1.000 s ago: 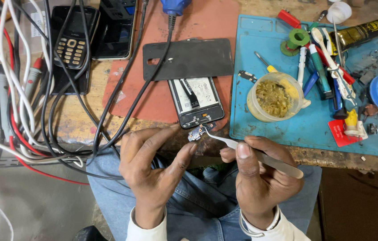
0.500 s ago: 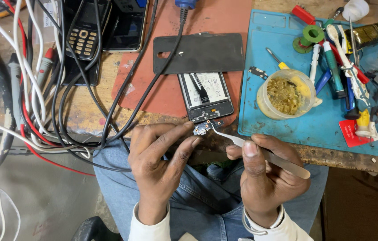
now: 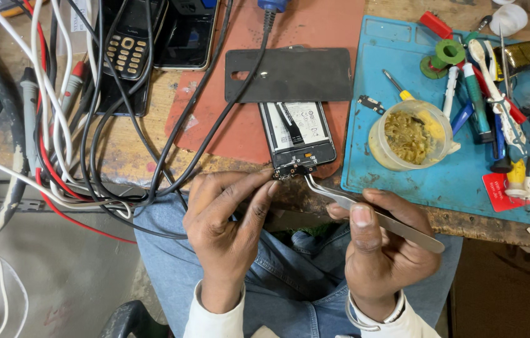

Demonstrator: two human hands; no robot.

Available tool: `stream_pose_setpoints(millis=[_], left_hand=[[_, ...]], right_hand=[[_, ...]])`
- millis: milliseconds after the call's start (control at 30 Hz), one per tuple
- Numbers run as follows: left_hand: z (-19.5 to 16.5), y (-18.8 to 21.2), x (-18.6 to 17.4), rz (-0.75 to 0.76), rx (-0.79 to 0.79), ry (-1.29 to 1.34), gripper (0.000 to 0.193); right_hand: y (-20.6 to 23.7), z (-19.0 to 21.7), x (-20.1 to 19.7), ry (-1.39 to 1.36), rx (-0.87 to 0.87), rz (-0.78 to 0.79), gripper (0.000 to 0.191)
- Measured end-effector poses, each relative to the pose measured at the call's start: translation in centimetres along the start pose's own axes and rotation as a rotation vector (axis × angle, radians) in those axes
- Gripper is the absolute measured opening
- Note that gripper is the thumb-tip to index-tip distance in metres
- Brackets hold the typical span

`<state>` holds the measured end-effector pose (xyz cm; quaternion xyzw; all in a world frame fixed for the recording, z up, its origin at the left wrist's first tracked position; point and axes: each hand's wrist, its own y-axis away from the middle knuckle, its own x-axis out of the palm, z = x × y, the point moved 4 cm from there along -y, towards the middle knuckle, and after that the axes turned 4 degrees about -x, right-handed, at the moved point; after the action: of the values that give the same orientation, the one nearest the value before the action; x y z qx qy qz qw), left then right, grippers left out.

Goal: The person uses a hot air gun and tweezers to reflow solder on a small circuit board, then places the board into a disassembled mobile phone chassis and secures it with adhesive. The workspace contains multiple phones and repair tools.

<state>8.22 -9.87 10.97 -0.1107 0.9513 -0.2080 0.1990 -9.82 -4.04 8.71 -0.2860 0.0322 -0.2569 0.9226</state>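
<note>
Tweezers probe opened phone beside cables, tub.

A white battery label faces up inside the opened phone; a dark, blank phone screen lies at the bench's rear.

Worn wooden workbench, red-brown mat at centre under an opened phone and black back cover, blue mat right, tangled cables left, keypad phone far left.
</note>
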Motion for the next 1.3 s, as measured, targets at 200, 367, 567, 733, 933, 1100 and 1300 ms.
stream_pose_setpoints(millis=[200, 367, 567, 733, 933, 1100, 1300], left_hand=[[0.2, -0.2, -0.3, 0.004, 0.014, -0.014, 0.021], [0.4, -0.3, -0.7, 0.010, 0.011, -0.003, 0.021], [0.7, -0.6, -1.1, 0.008, 0.025, -0.003, 0.022], [1.1, -1.0, -1.3, 0.005, 0.013, -0.004, 0.023], [1.1, -1.0, -1.5, 0.001, 0.000, -0.007, 0.021], [1.0, -1.0, -1.8, -0.003, -0.022, 0.016, 0.021], [0.9, -1.1, -2.0, 0.013, -0.023, 0.025, 0.021]], right_hand=[[0.0, -0.3, -0.2, -0.057, -0.051, -0.036, 0.020], [-0.1, -0.3, 0.1, -0.031, -0.043, -0.005, 0.024], [-0.2, 0.2, 0.1, 0.117, -0.059, 0.044, 0.023], [0.1, 1.1, 0.7, 0.531, -0.394, 0.282, 0.027], [0.4, 2.4, 1.9, 0.701, -0.490, 0.486, 0.032], [0.0, 3.0, 3.0, 0.738, -0.560, 0.524, 0.034], [-0.2, 2.7, 3.5, 0.739, -0.589, 0.518, 0.031]])
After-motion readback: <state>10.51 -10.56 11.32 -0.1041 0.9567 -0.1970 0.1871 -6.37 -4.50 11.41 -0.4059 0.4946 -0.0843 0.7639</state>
